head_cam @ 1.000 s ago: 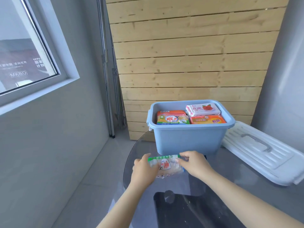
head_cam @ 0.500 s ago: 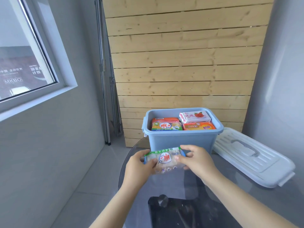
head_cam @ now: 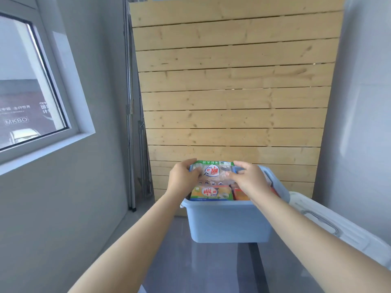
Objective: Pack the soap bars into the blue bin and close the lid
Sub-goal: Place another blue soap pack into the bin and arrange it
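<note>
Both hands share one grip: the left hand (head_cam: 183, 179) and right hand (head_cam: 250, 180) pinch the ends of a clear-wrapped, green-edged soap bar (head_cam: 212, 171), held over the open blue plastic bin (head_cam: 228, 220) on the dark glass bench (head_cam: 211, 267); several packaged bars (head_cam: 211, 193) already lie inside; this one is unplaced; the white handled lid (head_cam: 330, 225) lies beside the bin, not yet fitted.

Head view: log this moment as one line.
left hand + right hand: grip clear soap pack | above open blue bin | white lid: off, beside bin
</note>
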Available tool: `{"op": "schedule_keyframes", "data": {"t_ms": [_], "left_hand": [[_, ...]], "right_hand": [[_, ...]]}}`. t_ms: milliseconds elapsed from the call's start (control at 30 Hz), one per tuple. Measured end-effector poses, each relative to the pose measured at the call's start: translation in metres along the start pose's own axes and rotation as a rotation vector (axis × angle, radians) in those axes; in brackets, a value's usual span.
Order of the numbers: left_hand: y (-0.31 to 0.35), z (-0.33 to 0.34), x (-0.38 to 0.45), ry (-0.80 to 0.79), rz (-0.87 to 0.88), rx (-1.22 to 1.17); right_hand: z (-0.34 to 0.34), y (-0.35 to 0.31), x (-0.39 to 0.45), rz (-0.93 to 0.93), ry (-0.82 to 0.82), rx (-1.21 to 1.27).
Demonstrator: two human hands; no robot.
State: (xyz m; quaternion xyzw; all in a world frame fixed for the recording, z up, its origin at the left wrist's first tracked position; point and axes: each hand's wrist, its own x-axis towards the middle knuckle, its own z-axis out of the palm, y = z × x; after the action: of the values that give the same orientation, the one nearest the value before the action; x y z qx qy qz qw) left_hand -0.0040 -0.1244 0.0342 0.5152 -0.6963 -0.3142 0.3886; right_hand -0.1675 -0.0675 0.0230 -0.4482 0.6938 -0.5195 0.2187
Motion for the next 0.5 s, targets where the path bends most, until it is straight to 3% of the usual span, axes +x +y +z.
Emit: {"op": "schedule_keyframes", "data": {"t_ms": [233,367,500], "left_hand": [[-0.025,0.019,0.048,-0.093,0.018,0.170],[-0.033,0.035,0.053,-0.106,0.107,0.449],[-0.036,0.041,0.059,-0.067,0.231,0.593]], "right_hand": [[0.031,0.019,0.052,-0.026,-0.069,-0.340],[0.037,0.025,0.059,-0.036,-0.082,-0.534],[0.037,0.030,0.062,-0.197,-0.068,-0.751]]}}
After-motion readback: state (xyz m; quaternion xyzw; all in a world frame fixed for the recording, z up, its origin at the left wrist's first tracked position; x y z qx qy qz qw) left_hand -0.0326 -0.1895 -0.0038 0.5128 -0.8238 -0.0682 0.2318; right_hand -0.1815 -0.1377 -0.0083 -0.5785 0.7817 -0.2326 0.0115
